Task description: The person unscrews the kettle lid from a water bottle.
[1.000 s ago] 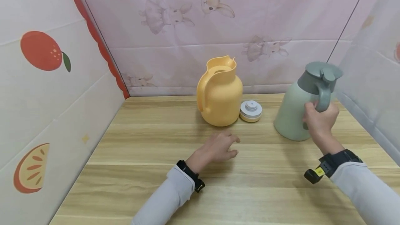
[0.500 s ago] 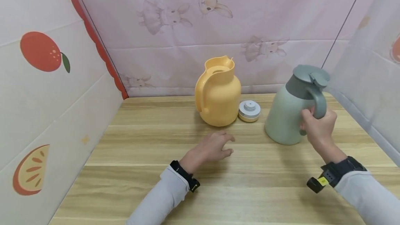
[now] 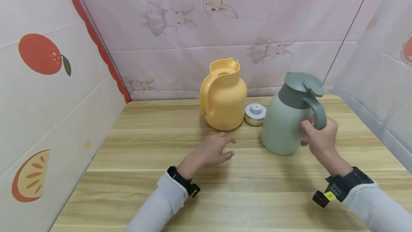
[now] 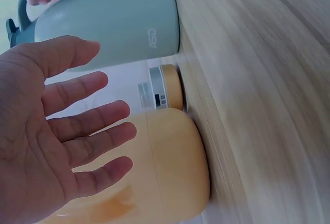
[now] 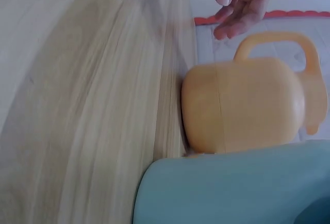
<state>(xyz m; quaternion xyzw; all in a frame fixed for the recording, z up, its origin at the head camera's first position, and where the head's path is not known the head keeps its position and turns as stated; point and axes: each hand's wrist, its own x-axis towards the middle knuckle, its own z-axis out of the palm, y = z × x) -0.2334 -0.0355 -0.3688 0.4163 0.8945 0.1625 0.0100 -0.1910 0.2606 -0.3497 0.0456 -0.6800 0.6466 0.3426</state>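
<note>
My right hand point(image 3: 323, 139) grips the handle of a pale green vacuum jug point(image 3: 280, 126), whose darker lid is in place. The jug's base is at the table surface; whether it touches I cannot tell. A yellow jug point(image 3: 226, 105) stands upright to its left, with its top uncovered and its handle toward the left. Between the two jugs sits a round grey-and-yellow stopper point(image 3: 255, 113). My left hand point(image 3: 208, 150) hovers in front of the yellow jug, holding nothing. Its fingers point(image 4: 98, 146) are spread and relaxed in the left wrist view.
The wooden table point(image 3: 135, 196) runs back to a pink rabbit-print cloth point(image 3: 180, 71). A fruit-print cloth wall point(image 3: 64, 110) bounds the left, and a pale cloth wall point(image 3: 383, 81) the right. The green jug stands close to the stopper.
The green jug has moved left and toward me with my right hand, closer to the stopper. My left hand has drifted slightly left. The yellow jug and stopper stay put.
</note>
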